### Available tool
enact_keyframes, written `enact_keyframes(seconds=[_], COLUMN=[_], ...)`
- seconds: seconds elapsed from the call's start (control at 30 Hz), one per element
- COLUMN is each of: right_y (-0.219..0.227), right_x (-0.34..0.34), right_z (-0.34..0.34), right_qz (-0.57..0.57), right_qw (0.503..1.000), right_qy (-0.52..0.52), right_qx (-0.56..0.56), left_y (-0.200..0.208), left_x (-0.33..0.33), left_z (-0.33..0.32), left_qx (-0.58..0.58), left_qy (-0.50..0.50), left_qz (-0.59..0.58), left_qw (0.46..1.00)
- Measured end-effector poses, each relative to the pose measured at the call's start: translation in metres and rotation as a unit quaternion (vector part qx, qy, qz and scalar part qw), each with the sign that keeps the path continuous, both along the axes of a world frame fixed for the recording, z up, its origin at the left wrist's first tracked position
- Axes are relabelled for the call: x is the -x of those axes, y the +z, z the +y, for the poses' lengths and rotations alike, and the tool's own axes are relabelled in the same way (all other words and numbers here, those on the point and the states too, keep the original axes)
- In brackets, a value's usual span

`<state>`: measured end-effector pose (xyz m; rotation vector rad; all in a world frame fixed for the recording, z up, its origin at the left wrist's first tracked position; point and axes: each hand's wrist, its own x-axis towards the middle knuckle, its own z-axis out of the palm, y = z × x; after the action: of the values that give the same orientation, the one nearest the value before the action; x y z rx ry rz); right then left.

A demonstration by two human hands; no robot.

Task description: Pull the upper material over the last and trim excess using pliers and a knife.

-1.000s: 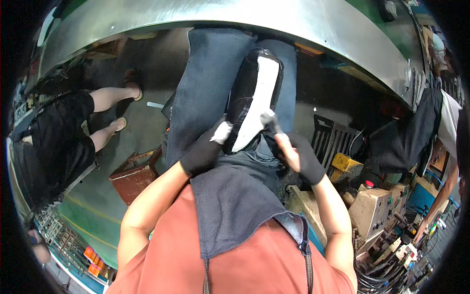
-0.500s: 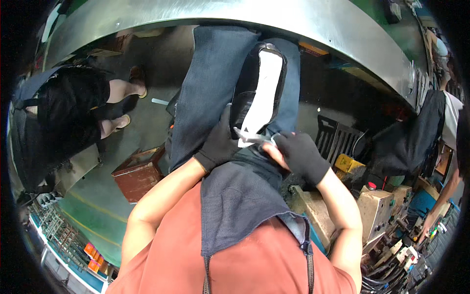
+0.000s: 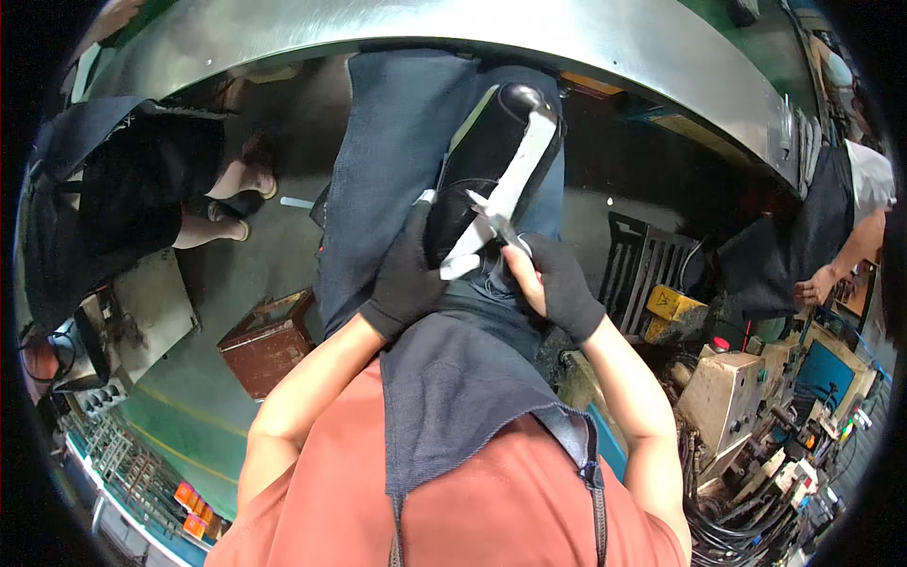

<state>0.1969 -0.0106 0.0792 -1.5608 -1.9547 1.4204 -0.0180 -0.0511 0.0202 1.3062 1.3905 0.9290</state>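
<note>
The left hand (image 3: pixel 406 274), in a black fingerless glove, grips the near end of a glossy black leather shoe with a long white sole strip (image 3: pixel 515 180), lying across the dark-blue denim lap (image 3: pixel 402 161). The black-gloved right hand (image 3: pixel 557 283) clasps a slim grey metal tool (image 3: pixel 502 228), perhaps scissors, over the strip.

Surfaces before you: shoe toe (image 3: pixel 521 97), glossy black, leather-like; sole strip (image 3: pixel 527 165), matt white; your hand tool (image 3: pixel 504 229), grey metal; your gloves (image 3: pixel 404 276), matt black knit-like cloth; your apron (image 3: pixel 453 397), dark denim-like weave; bench (image 3: pixel 444 26), smooth, shiny metal.
</note>
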Motion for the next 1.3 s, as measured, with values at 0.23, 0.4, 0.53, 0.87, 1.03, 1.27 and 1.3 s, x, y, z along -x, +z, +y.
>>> enact_keyframes(seconds=[0.23,0.4,0.53,0.87,1.03,1.27,1.3], right_y=[0.017,0.009,0.014,0.059,0.003,0.048,0.052], right_x=[-0.059,-0.052,-0.057,0.007,-0.042,-0.026,-0.024], right_z=[-0.044,-0.049,-0.036,0.044,0.076,0.102,0.102], right_qz=[-0.037,0.015,-0.005,-0.340,-0.246,-0.249,-0.249], right_qw=[0.998,0.996,0.996,0.878,0.831,0.885,0.886], right_qy=[-0.004,-0.081,-0.065,0.276,0.343,0.391,0.390], right_qx=[-0.049,0.015,0.063,-0.195,-0.362,-0.028,-0.028], left_y=[0.139,0.086,0.009,-0.007,0.023,-0.030,-0.030], left_x=[0.108,0.014,-0.013,-0.009,-0.039,-0.034,-0.033], left_z=[0.042,0.095,0.037,0.018,0.054,0.058,0.060], left_qx=[-0.052,-0.034,-0.009,0.002,0.070,-0.167,-0.136], left_qy=[-0.030,0.036,-0.031,-0.058,-0.031,0.075,0.069], left_qz=[0.158,-0.062,0.071,0.021,-0.186,0.051,0.040], left_qw=[0.986,0.997,0.997,0.998,0.980,0.982,0.988])
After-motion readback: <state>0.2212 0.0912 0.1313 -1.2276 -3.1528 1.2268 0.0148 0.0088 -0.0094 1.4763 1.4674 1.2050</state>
